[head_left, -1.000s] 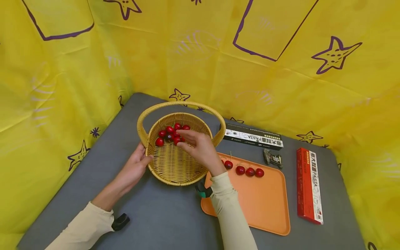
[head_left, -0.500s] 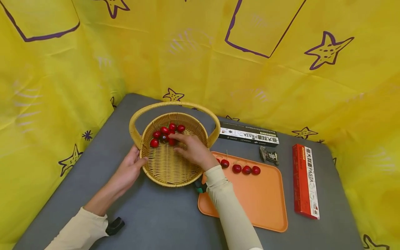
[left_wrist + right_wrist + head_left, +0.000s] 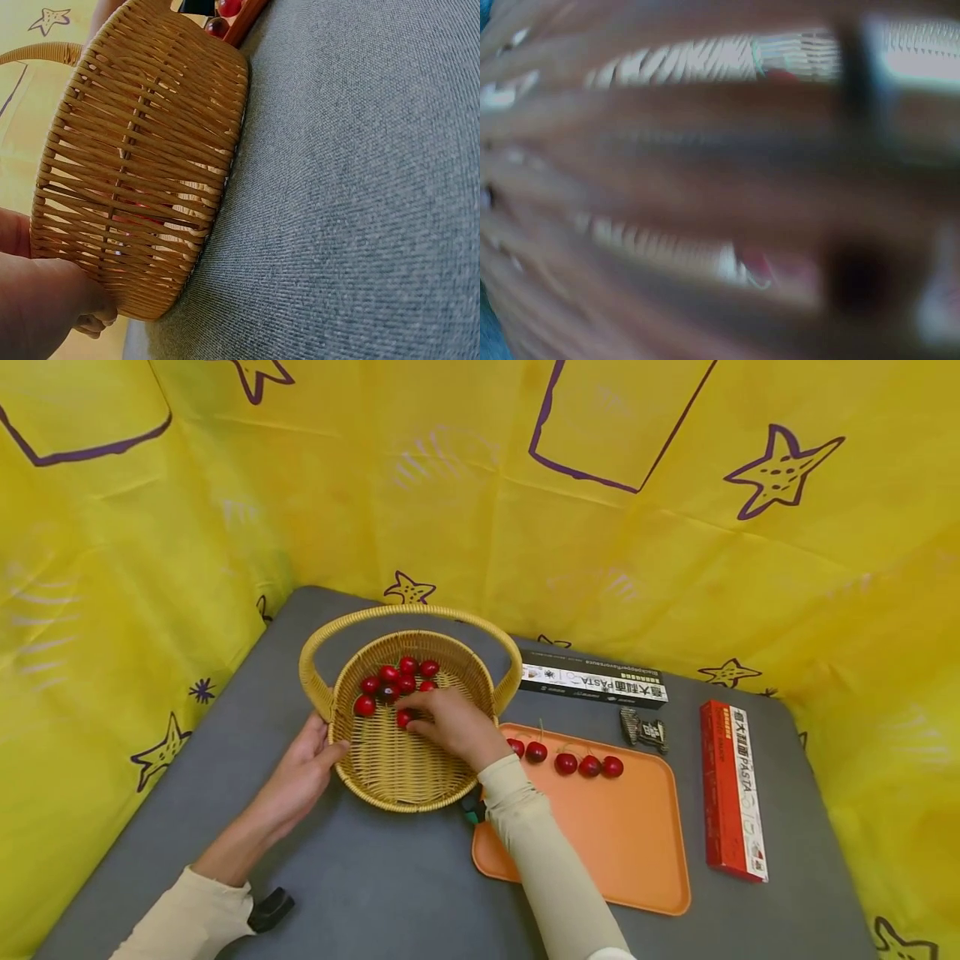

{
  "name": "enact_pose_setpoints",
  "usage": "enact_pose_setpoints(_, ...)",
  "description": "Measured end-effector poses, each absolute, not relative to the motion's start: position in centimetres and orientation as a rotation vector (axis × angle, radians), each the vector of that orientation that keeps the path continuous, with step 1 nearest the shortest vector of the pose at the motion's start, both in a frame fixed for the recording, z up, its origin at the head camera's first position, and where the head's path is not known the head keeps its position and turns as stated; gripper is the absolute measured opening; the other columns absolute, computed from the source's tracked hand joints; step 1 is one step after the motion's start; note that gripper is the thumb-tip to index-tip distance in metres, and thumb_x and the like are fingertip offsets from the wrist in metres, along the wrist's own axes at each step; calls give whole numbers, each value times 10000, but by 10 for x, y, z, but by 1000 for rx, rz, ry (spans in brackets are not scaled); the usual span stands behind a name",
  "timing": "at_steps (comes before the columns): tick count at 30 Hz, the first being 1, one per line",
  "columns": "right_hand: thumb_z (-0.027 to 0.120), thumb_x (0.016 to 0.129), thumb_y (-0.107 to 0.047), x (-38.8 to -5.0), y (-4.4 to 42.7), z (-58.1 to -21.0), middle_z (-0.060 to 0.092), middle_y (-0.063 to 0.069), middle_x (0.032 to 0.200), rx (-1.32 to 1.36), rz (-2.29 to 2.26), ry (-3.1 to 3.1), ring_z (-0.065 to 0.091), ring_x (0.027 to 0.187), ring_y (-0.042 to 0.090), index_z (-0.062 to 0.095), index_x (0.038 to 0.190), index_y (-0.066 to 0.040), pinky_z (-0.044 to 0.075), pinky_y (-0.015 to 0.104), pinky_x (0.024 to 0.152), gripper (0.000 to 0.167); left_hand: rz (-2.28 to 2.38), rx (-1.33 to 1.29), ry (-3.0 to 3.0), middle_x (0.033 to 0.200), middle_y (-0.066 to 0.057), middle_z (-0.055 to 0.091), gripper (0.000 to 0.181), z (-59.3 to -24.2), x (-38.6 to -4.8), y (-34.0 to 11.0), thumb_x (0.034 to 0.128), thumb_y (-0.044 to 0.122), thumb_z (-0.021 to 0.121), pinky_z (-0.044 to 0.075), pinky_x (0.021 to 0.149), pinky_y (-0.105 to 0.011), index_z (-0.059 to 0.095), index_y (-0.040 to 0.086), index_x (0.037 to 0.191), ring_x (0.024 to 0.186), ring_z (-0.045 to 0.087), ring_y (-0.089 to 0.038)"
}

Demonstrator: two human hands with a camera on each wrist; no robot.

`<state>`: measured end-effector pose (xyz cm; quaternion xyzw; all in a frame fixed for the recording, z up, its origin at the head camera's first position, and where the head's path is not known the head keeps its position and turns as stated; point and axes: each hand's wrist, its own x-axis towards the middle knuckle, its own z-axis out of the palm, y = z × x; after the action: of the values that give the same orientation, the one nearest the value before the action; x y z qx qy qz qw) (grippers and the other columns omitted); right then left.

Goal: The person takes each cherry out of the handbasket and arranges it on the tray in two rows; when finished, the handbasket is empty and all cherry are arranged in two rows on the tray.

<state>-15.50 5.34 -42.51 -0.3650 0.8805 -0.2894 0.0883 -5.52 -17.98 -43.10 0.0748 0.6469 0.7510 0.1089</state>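
A round wicker basket [image 3: 405, 777] with an arched handle stands at centre left, several red cherries [image 3: 365, 705] lying toward its back left. My left hand [image 3: 303, 760] grips its left rim, thumb over the edge; the left wrist view shows the hand [image 3: 45, 300] against the woven side [image 3: 135, 165]. Inside the basket my right hand [image 3: 450, 722] pinches one cherry [image 3: 404, 718] between thumb and fingers, just in front of the others. The right wrist view is blurred, with the basket's weave [image 3: 682, 64] seen through gaps.
Right of the basket lies an orange tray [image 3: 615, 835] with several cherries [image 3: 566, 763] along its back. A black pasta box [image 3: 592, 683] lies behind it, a small dark patterned object [image 3: 643, 730] near its back edge, and a red pasta box [image 3: 731, 793] farther right. Yellow cloth [image 3: 450, 510] hangs behind.
My right hand has drawn a cherry from the group toward the front of the basket. The left hand keeps its grip on the rim. The head view has shifted slightly.
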Motion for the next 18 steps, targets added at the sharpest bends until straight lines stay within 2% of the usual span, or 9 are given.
enact_pose_setpoints(8, 768, 989, -221, -151, 56, -422, 774, -63, 1189, -1072, -830, 2612, 685, 984, 64, 779, 1274, -169, 524, 192, 892, 290, 2217, 229, 1877, 1736, -212, 82, 682, -433, -55, -178, 1076, -93, 328, 330, 1159, -181, 18, 24, 1672, 1583, 117, -351)
enact_pose_setpoints(12, 757, 1001, -247, -139, 64, -405, 772, -62, 1205, -1043, -918, 2642, 672, 947, 49, 768, 1303, -179, 530, 194, 855, 310, 2230, 240, 1866, 1732, -220, 77, 673, -433, -56, -178, 1077, -93, 327, 333, 1155, -176, 25, 18, 1669, 1582, 127, -330)
enact_pose_setpoints(18, 752, 1003, -226, -98, 96, -355, 766, -73, 1233, -1012, -1166, 2694, 707, 1067, 18, 743, 1350, -220, 584, 257, 902, 348, 2253, 258, 1844, 1720, -225, 83, 663, -432, -56, -182, 1084, -91, 331, 344, 1152, -177, 25, 9, 1663, 1570, 173, -283)
